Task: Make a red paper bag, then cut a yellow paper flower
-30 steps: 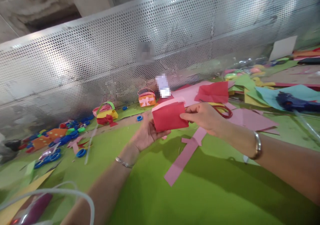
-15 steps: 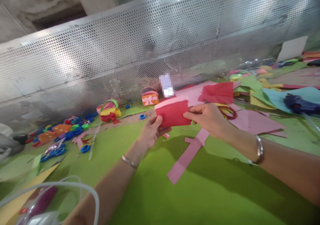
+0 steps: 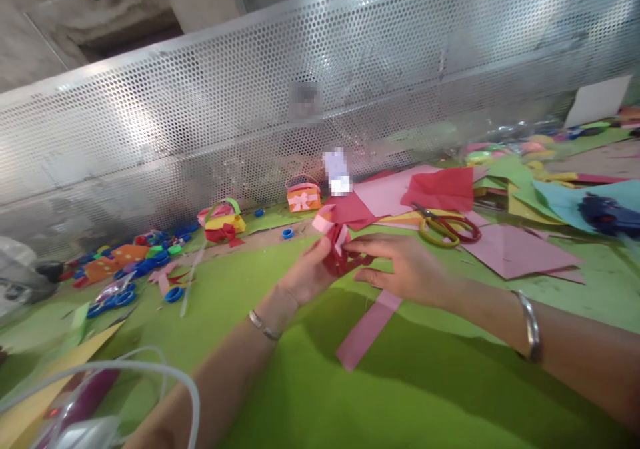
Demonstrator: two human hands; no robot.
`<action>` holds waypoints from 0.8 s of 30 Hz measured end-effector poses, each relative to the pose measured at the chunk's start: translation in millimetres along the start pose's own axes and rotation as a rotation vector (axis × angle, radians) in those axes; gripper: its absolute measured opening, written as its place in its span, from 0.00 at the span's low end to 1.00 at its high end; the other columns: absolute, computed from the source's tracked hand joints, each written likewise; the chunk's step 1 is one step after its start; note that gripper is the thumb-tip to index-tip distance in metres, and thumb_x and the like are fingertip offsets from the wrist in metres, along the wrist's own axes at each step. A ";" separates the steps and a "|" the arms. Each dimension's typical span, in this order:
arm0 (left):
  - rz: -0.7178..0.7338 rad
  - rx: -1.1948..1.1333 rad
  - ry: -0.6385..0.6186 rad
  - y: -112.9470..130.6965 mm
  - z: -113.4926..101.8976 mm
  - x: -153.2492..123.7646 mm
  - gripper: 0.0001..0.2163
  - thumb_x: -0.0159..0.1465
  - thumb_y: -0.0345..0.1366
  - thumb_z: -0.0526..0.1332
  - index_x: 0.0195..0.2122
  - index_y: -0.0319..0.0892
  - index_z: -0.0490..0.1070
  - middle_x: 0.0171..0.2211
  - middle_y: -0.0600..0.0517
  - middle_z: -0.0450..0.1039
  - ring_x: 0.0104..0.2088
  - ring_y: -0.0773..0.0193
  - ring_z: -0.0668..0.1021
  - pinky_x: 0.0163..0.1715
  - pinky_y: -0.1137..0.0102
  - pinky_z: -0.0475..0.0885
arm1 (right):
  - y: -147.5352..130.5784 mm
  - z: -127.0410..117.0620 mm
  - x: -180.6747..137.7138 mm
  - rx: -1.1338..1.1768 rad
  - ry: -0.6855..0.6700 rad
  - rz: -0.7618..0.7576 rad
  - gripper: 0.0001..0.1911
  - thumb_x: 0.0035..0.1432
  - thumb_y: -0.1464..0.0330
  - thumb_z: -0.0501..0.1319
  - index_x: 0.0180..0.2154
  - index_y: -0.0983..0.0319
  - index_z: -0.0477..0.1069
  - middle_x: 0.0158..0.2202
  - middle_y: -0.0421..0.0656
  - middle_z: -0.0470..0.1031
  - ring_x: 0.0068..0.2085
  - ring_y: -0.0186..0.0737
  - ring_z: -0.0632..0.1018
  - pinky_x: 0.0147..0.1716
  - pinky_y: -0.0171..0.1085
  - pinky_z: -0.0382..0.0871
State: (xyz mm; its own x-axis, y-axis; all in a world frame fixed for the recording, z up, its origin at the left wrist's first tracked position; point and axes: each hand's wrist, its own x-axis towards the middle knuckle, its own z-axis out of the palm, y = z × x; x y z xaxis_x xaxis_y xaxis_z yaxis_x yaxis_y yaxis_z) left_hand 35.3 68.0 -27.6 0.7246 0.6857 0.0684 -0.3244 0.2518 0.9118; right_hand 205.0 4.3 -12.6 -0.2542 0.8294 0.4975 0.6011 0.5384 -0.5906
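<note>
A folded red and pink paper piece [image 3: 336, 241] stands turned partly edge-on above the green table. My left hand [image 3: 311, 269] is closed around its lower left side, thumb in front. At its right, my right hand [image 3: 407, 269] reaches in with fingers stretched and thumb apart; the fingertips touch or nearly touch the paper. Below the hands lies a pink paper strip [image 3: 367, 332], its upper end hidden by my right hand. Scissors with yellow and red handles [image 3: 447, 229] rest just beyond my right hand.
Behind stands a perforated metal panel [image 3: 225, 102]. Small paper bags, one orange [image 3: 303, 199] and one yellow [image 3: 225, 226], sit before it. Coloured paper sheets [image 3: 515, 249] are spread on the right. Blue scissors [image 3: 113, 299] lie left; a white cable [image 3: 165, 372] loops at front left.
The red paper has turned from facing me flat to nearly edge-on, showing its pink side. My right hand has loosened from its right edge, thumb and fingers parting. The scissors now show more fully.
</note>
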 end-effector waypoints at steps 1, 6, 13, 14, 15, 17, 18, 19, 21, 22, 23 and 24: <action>-0.001 -0.014 -0.027 0.8 -1.9 -0.5 0.29 0.50 0.55 0.64 0.47 0.40 0.70 0.48 0.43 0.72 0.49 0.51 0.73 0.52 0.58 0.65 | -1.1 -0.6 0.0 0.004 -0.011 -0.005 0.18 0.51 0.69 0.64 0.46 0.57 0.74 0.45 0.43 0.78 0.43 0.43 0.78 0.44 0.40 0.71; -0.060 -0.089 -0.066 2.9 -6.8 -0.1 0.33 0.56 0.59 0.55 0.53 0.36 0.66 0.52 0.38 0.69 0.53 0.51 0.71 0.56 0.59 0.61 | -4.4 -4.0 2.5 0.109 -0.052 0.123 0.18 0.51 0.76 0.60 0.45 0.59 0.75 0.44 0.42 0.79 0.39 0.40 0.79 0.40 0.38 0.74; -0.303 -0.155 -0.014 15.7 -10.3 0.2 0.38 0.61 0.59 0.37 0.56 0.31 0.62 0.46 0.34 0.73 0.42 0.52 0.79 0.44 0.64 0.72 | 10.8 -8.7 6.6 0.202 0.045 0.355 0.07 0.51 0.71 0.62 0.31 0.61 0.79 0.27 0.42 0.80 0.27 0.37 0.78 0.28 0.35 0.74; -0.310 -0.161 -0.021 16.7 -10.3 0.0 0.37 0.61 0.59 0.38 0.56 0.30 0.61 0.46 0.33 0.73 0.43 0.52 0.79 0.43 0.64 0.72 | 12.8 -10.6 6.9 0.210 0.051 0.387 0.07 0.51 0.69 0.63 0.31 0.61 0.79 0.25 0.42 0.79 0.25 0.37 0.78 0.25 0.35 0.73; -0.307 -0.168 -0.019 17.1 -10.4 0.0 0.36 0.62 0.58 0.39 0.57 0.30 0.60 0.47 0.32 0.72 0.43 0.51 0.78 0.42 0.64 0.73 | 14.0 -12.6 7.3 0.220 0.055 0.413 0.07 0.50 0.67 0.64 0.31 0.61 0.80 0.23 0.42 0.79 0.23 0.36 0.77 0.24 0.35 0.73; -0.278 -0.184 0.015 16.5 -10.6 0.5 0.33 0.63 0.55 0.42 0.58 0.31 0.58 0.48 0.33 0.72 0.42 0.50 0.79 0.41 0.64 0.74 | 14.5 -16.2 7.7 0.238 0.062 0.447 0.07 0.49 0.66 0.65 0.31 0.61 0.80 0.21 0.42 0.78 0.22 0.36 0.77 0.23 0.34 0.73; -0.258 -0.191 0.044 15.7 -10.6 1.1 0.31 0.64 0.53 0.43 0.58 0.31 0.58 0.47 0.33 0.72 0.42 0.50 0.79 0.41 0.63 0.74 | 13.7 -17.4 7.7 0.243 0.064 0.454 0.08 0.49 0.65 0.65 0.31 0.61 0.80 0.21 0.42 0.78 0.22 0.35 0.77 0.22 0.34 0.73; -0.236 -0.195 0.082 14.6 -10.3 1.7 0.29 0.65 0.51 0.44 0.58 0.31 0.58 0.47 0.34 0.72 0.42 0.50 0.79 0.41 0.62 0.74 | 12.6 -18.0 7.4 0.243 0.065 0.456 0.08 0.49 0.65 0.65 0.31 0.61 0.80 0.20 0.42 0.78 0.22 0.35 0.77 0.22 0.33 0.73; -0.193 -0.198 0.186 12.0 -8.8 3.5 0.26 0.66 0.48 0.44 0.57 0.31 0.59 0.46 0.35 0.73 0.41 0.51 0.79 0.43 0.61 0.73 | 10.0 -17.3 6.0 0.223 0.059 0.447 0.07 0.48 0.65 0.66 0.30 0.60 0.80 0.20 0.41 0.78 0.21 0.35 0.76 0.22 0.33 0.73; -0.177 -0.199 0.237 10.6 -7.4 4.4 0.25 0.67 0.46 0.43 0.56 0.32 0.60 0.45 0.35 0.74 0.40 0.52 0.79 0.43 0.60 0.72 | 8.9 -16.1 5.0 0.205 0.050 0.435 0.07 0.48 0.65 0.66 0.29 0.60 0.80 0.20 0.41 0.78 0.20 0.35 0.76 0.21 0.33 0.72; -0.166 -0.201 0.282 9.0 -5.4 5.5 0.24 0.67 0.45 0.43 0.55 0.32 0.61 0.45 0.36 0.74 0.39 0.54 0.79 0.44 0.59 0.72 | 8.2 -14.3 4.0 0.184 0.040 0.420 0.07 0.49 0.64 0.65 0.28 0.60 0.79 0.19 0.41 0.78 0.19 0.35 0.76 0.20 0.33 0.71; -0.156 -0.203 0.318 7.3 -3.0 6.5 0.23 0.68 0.44 0.42 0.54 0.33 0.62 0.44 0.37 0.74 0.38 0.55 0.79 0.44 0.59 0.72 | 7.8 -12.2 2.9 0.160 0.029 0.402 0.08 0.50 0.63 0.64 0.26 0.60 0.79 0.18 0.41 0.77 0.18 0.35 0.75 0.18 0.33 0.70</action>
State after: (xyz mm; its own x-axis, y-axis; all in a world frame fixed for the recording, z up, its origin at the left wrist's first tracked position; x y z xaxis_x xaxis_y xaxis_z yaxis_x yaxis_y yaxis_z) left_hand 35.8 76.3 -21.7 0.5610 0.7974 -0.2222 -0.3613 0.4774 0.8009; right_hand 218.1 9.1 -8.0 -0.0010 0.9746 0.2241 0.5220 0.1916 -0.8312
